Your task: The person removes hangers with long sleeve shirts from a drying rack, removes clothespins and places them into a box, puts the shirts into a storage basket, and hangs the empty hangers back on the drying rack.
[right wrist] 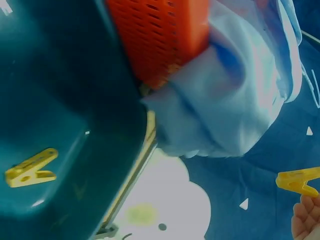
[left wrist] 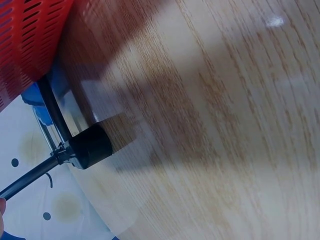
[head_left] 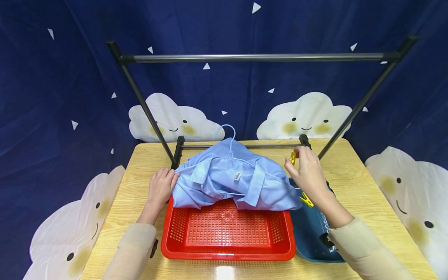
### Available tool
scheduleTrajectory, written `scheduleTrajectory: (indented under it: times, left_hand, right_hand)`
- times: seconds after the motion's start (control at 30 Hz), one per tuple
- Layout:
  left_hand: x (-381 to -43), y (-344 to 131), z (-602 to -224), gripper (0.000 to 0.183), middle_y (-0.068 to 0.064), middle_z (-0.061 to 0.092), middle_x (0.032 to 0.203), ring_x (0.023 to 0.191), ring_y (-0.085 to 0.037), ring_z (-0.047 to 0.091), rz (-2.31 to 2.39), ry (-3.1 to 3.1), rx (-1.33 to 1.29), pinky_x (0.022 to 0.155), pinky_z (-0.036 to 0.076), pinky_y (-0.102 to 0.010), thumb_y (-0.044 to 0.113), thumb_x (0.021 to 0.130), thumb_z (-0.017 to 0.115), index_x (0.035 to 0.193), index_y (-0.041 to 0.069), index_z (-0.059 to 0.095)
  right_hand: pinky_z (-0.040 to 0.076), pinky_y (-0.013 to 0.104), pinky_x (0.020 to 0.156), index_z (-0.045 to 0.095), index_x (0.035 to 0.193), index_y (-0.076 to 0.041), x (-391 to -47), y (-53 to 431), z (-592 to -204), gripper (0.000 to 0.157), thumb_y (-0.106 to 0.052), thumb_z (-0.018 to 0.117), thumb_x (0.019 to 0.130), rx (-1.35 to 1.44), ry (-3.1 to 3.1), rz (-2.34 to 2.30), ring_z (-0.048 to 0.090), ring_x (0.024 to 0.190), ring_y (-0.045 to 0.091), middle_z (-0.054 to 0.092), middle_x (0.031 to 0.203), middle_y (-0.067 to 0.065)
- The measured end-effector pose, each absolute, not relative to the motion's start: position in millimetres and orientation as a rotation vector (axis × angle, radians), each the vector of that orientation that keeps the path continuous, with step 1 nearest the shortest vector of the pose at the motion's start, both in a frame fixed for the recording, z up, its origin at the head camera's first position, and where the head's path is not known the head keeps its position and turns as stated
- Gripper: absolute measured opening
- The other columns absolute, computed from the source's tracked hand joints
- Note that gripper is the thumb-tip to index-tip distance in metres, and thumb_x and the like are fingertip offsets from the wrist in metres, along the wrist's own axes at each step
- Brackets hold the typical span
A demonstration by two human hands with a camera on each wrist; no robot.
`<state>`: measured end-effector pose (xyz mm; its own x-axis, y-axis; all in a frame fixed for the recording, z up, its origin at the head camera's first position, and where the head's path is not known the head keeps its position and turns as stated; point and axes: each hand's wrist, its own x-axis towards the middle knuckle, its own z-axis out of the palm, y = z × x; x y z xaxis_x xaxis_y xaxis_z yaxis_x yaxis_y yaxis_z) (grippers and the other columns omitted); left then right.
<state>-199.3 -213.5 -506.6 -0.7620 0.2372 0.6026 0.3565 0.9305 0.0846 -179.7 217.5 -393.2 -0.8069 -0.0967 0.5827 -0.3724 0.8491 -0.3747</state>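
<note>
Wooden table [head_left: 357, 194] — right hand [head_left: 309, 171] pinches yellow clothespin [head_left: 293, 157]; left hand [head_left: 162, 186] touches shirt [head_left: 225, 179], grip unclear.

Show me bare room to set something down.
Bare table lies right of the blue bin and left of the left hand. The red basket has bare floor in front. Crowded: the basket's back, under the shirt, and over the bin, beneath the right arm.

Your left hand [head_left: 162, 186] at the left end of the blue shirt [head_left: 224, 175], your right hand [head_left: 309, 170], fingers pinched, beyond its right.
</note>
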Motion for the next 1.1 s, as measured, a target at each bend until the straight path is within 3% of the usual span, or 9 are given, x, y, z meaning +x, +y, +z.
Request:
scheduleTrajectory:
  times: [0.53, 0.77, 1.1]
  left_hand:
    - [-199, -213, -505, 0.024, -0.012, 0.051, 0.079, 0.077, -0.032, 0.05, -0.243, -2.494, -0.411, 0.066, 0.038, -0.042, 0.026, 0.09, 0.05, 0.079, 0.005, 0.049]
    - [-200, -214, -506, 0.025, -0.012, 0.05, 0.078, 0.076, -0.032, 0.049, -0.245, -2.491, -0.412, 0.066, 0.038, -0.042, 0.026, 0.091, 0.048, 0.079, 0.005, 0.048]
    - [-199, -213, -507, 0.024, -0.012, 0.051, 0.079, 0.078, -0.032, 0.05, -0.243, -2.507, -0.398, 0.067, 0.038, -0.042, 0.026, 0.091, 0.049, 0.079, 0.005, 0.049]
  right_hand:
    - [0.037, 0.043, 0.062, 0.05, 0.092, 0.008, -143, 259, -436, 0.026, -0.012, 0.059, 0.079, 0.131, -2.61, 0.604, 0.045, 0.071, 0.031, 0.049, 0.077, 0.017]
    - [0.041, 0.041, 0.055, 0.051, 0.086, 0.008, -132, 270, -458, 0.027, -0.013, 0.065, 0.075, 0.127, -2.694, 0.499, 0.045, 0.06, 0.026, 0.048, 0.069, 0.014]
    - [0.041, 0.036, 0.051, 0.051, 0.086, 0.008, -118, 276, -496, 0.029, -0.016, 0.064, 0.076, 0.138, -2.844, 0.478, 0.043, 0.059, 0.023, 0.047, 0.069, 0.012]
